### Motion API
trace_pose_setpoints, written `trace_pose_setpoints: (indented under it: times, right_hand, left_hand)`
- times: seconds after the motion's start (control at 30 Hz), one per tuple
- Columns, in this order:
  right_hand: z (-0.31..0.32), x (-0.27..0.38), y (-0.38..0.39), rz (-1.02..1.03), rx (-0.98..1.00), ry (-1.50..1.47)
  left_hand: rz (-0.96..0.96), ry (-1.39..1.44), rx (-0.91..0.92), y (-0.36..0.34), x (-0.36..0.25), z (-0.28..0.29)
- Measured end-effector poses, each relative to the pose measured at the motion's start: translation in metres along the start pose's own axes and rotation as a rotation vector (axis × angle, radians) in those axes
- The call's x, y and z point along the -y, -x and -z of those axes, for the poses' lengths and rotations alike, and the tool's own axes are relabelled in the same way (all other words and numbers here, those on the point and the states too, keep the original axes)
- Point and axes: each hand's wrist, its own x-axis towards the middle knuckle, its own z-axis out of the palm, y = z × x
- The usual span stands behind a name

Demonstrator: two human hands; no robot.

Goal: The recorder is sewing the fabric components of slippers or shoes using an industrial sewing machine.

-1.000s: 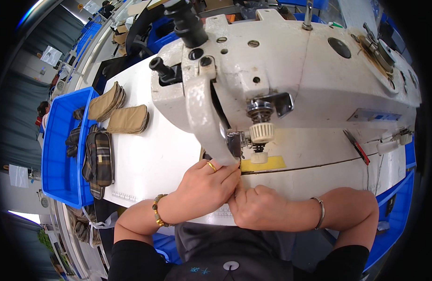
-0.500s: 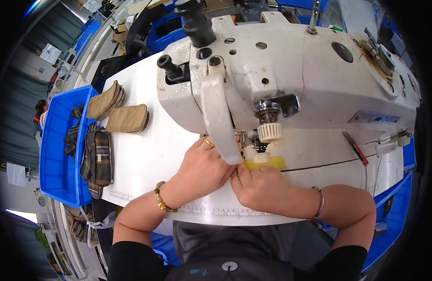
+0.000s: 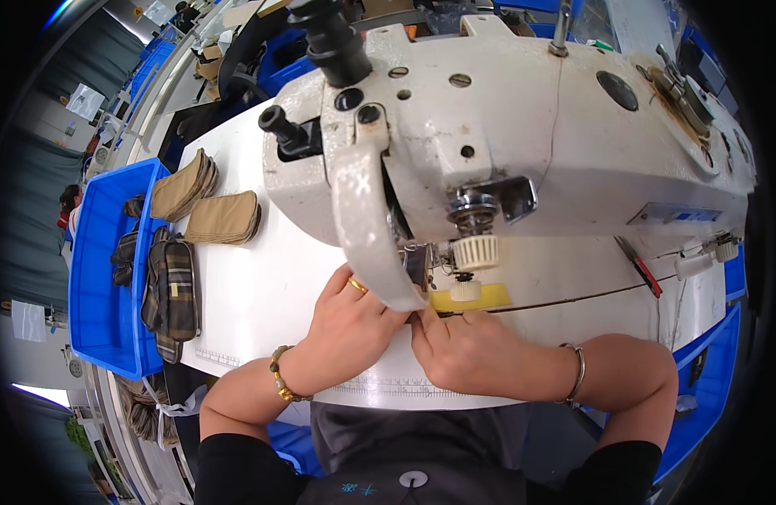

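Head view shows both hands meeting just below the needle end of the white sewing machine point(image 3: 505, 109), which fills the upper centre and upper right of the frame. The left hand point(image 3: 352, 328) reaches up beside the curved white lever point(image 3: 362, 215); the right hand point(image 3: 468, 352) closes in from the lower right, its fingers curled. Both sets of fingertips come together by the lever's lower end. Whether they pinch anything I cannot tell, since the hands and the lever hide whatever lies between them; any piece being worked would have to be at that hidden spot.

Done well, this step probably calls for light, even pressure from both sides, the left fingers flat and the right ones guiding the edge without tugging. With the fingertips so close to the metal presser parts point(image 3: 415, 261), each small adjustment is best made while the needle is at rest. The yellow strip point(image 3: 489, 295) lies just right of the fingertips, so the right knuckles should pass without nudging it. The red-handled snips point(image 3: 640, 268), at the right of the frame, sit well apart on the worktop point(image 3: 278, 290), a sensible place for a sharp tool.
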Motion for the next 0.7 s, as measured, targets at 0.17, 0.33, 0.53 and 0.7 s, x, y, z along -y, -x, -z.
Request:
trace_pose_setpoints:
  times: [0.17, 0.33, 0.53, 0.7]
  right_hand:
    - [0.005, 0.005, 0.0, 0.019, 0.032, -0.013]
    - [0.002, 0.007, 0.002, 0.01, 0.02, -0.039]
    - [0.002, 0.007, 0.002, 0.011, 0.031, -0.035]
    - [-0.003, 0.005, 0.001, 0.004, 0.004, -0.002]
  left_hand:
    - [0.015, -0.012, -0.018, 0.0, -0.003, -0.002]
    - [-0.073, -0.026, -0.11, -0.004, -0.002, -0.009]
    - [-0.101, -0.022, -0.132, -0.005, -0.002, -0.012]
    - [-0.078, -0.046, -0.076, -0.01, -0.003, -0.006]
